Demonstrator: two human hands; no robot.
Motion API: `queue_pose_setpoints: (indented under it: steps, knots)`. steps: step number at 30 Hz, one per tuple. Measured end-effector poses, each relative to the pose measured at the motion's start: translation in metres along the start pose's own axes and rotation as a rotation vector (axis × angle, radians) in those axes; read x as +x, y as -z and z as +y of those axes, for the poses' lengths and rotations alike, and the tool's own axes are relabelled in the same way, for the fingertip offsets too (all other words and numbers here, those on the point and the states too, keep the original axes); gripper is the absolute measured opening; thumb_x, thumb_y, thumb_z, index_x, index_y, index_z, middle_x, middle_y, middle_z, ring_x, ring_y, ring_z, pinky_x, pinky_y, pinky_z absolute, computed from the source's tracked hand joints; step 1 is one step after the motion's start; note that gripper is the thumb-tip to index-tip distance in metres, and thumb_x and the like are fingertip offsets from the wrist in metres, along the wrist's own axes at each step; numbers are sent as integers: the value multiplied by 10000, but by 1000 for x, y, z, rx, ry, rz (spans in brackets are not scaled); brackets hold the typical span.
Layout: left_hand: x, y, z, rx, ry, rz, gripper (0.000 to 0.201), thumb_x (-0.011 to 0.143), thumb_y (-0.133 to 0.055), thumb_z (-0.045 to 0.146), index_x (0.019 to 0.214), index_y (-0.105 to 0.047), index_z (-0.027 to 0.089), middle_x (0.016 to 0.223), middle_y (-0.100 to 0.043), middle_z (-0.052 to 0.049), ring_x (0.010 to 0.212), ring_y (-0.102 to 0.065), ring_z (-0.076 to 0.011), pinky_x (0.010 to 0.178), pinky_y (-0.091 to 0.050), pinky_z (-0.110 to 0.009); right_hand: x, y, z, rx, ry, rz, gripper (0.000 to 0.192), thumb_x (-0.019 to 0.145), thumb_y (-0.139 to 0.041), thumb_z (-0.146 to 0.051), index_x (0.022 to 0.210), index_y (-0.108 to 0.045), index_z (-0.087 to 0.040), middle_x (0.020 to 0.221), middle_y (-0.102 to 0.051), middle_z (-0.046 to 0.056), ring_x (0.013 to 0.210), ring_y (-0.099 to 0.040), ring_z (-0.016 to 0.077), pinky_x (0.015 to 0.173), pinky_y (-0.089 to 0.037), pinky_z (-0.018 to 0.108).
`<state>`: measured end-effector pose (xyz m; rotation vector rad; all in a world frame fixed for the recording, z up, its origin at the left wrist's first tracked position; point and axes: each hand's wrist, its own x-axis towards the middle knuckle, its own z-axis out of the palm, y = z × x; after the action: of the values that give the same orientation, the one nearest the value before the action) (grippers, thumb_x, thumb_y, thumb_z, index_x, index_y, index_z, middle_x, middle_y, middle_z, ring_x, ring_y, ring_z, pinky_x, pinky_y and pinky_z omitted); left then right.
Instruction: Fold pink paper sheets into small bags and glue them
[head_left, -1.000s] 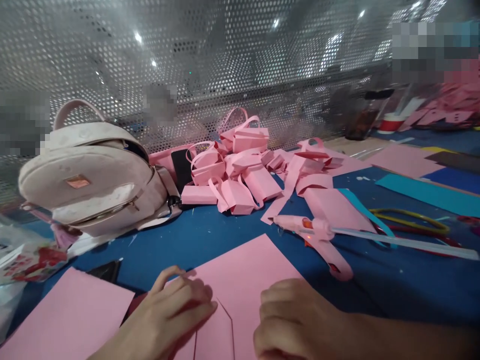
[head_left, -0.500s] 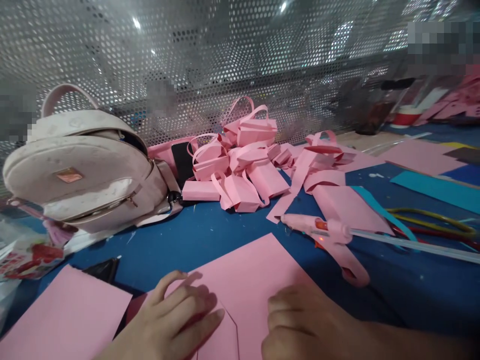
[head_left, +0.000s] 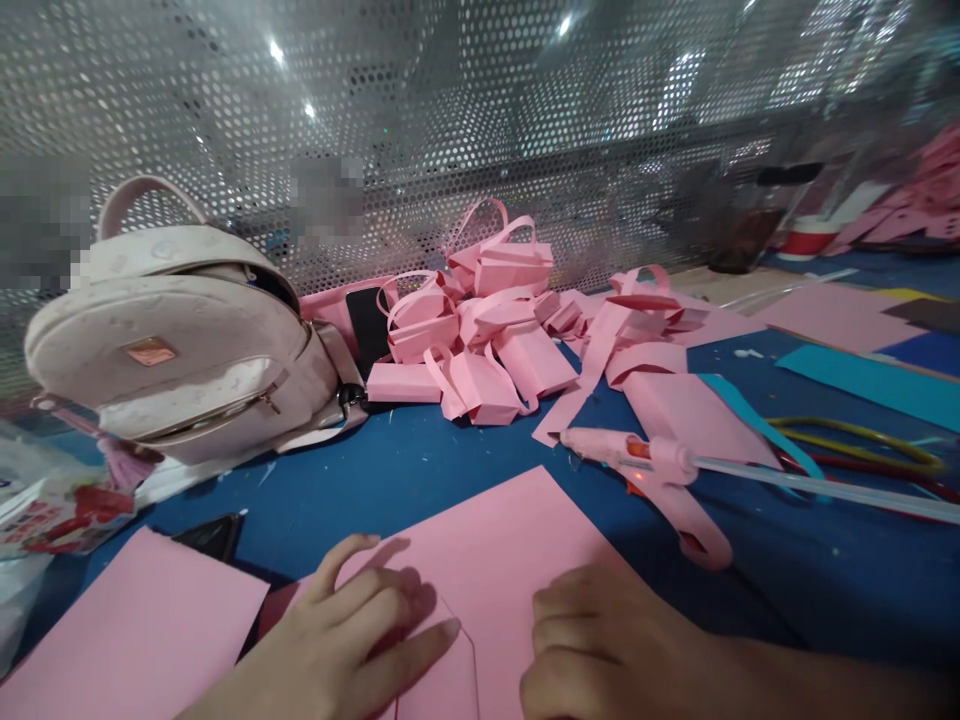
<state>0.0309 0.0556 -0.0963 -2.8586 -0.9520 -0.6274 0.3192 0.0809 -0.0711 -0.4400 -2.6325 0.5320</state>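
A pink paper sheet (head_left: pixel 517 540) lies on the blue table in front of me. On its left part rests a smaller pink paper piece (head_left: pixel 439 665) with a slanted corner. My left hand (head_left: pixel 360 630) presses on this piece, fingers apart and bent, thumb stretched across it. My right hand (head_left: pixel 592 640) is closed, its knuckles up, and rests on the right side of the sheet. Its fingertips are hidden, so I cannot make out what they hold. A pink hot glue gun (head_left: pixel 660 465) with a long clear glue stick lies beyond my right hand.
Several small pink paper bags (head_left: pixel 487 380) are heaped at the back. A pale backpack (head_left: pixel 195 340) stands at the left, with another pink sheet (head_left: pixel 142 620) before it. Blue paper strips (head_left: pixel 870 380) and yellow-handled scissors (head_left: pixel 862 440) lie at the right. A perforated metal screen (head_left: pixel 450 120) rises behind.
The view has shifted slightly, so the backpack appears a little further right. Both hands stay almost in place on the paper.
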Motion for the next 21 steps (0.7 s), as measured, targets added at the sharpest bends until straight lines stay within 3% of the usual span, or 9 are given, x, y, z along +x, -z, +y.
queue_pose_setpoints:
  steps: [5,10,14,18,21]
  knots:
    - [0,1,-1,44,-31,27,450,1109,-272,261,1289,-672,363,985,-731,10,1148,-637,-143,1239,-148,-428,-2,-4,1,6,-1,4,32,980,-626,-196,953,-617,-209,835,-738,-14,797,-642,143,841,-477,245]
    - [0,-2,-3,85,-53,37,320,1067,-472,272,1304,-665,366,992,-712,16,1179,-624,-166,1243,-137,-438,-1,-6,1,-6,-8,-1,40,969,-641,-179,954,-618,-208,832,-738,-14,804,-644,143,847,-471,244]
    - [1,-3,-4,83,-61,74,325,1015,-585,218,1278,-670,390,967,-716,38,1174,-634,-161,1242,-154,-441,-2,-6,2,-1,-5,2,21,971,-622,-190,973,-618,-210,836,-741,-1,820,-650,158,837,-471,257]
    - [2,5,-6,-24,-34,57,253,1047,-509,205,1160,-717,294,924,-733,37,1071,-688,-126,1249,-167,-393,-3,-6,2,2,-22,-26,26,963,-616,-189,975,-623,-211,837,-738,10,821,-651,171,824,-470,279]
    - [2,12,-8,-125,-51,34,354,1082,-361,154,1137,-707,206,959,-760,4,1036,-704,-109,1256,-167,-353,-2,-5,2,5,-7,-42,38,964,-605,-176,967,-628,-206,816,-731,11,798,-643,171,820,-467,281]
